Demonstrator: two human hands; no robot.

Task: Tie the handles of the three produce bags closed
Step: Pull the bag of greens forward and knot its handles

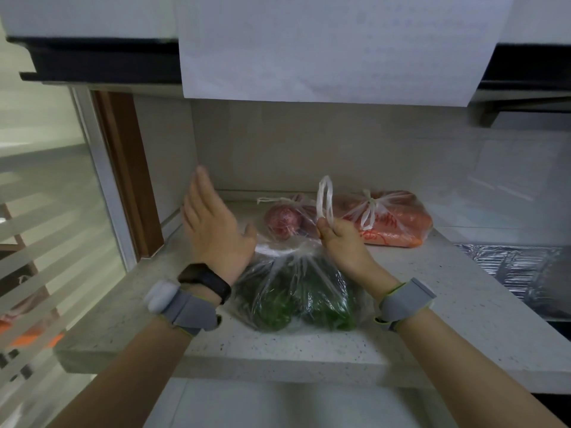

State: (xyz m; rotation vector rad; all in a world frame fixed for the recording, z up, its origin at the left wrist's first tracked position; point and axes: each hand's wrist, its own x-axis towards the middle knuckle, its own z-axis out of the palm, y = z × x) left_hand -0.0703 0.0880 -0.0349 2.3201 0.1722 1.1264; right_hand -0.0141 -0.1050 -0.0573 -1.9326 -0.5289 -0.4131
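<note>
Counter [417, 307]: pale speckled stone, running from the left corner by the window to a foil-covered patch [522, 273] on my right; all three bags sit on it.
Paper [333, 47]: a big white sheet hanging from the cabinet above, covering the top middle of my view.
Green bag [296, 295]: clear plastic full of green vegetables, nearest to me, between my two wrists; its top is drawn up toward my right hand.
Carrot bag [392, 220]: at the back right against the wall, orange contents, red print on the plastic, handles already knotted on top.
Onion bag [284, 217]: back middle, just left of the carrot bag, something round and reddish inside; its handles look tied, tails pointing left.
Left hand [213, 223]: raised above the counter's left part, grip spread flat, fingers together and pointing away, touching nothing I can see.
Right hand [343, 239]: grip pinched on the handles.
Handles [324, 196]: the green bag's white loops, standing upright out of my right fist, not yet knotted.
Wrists: grey bands on both, and a black watch [205, 281] on the left.
</note>
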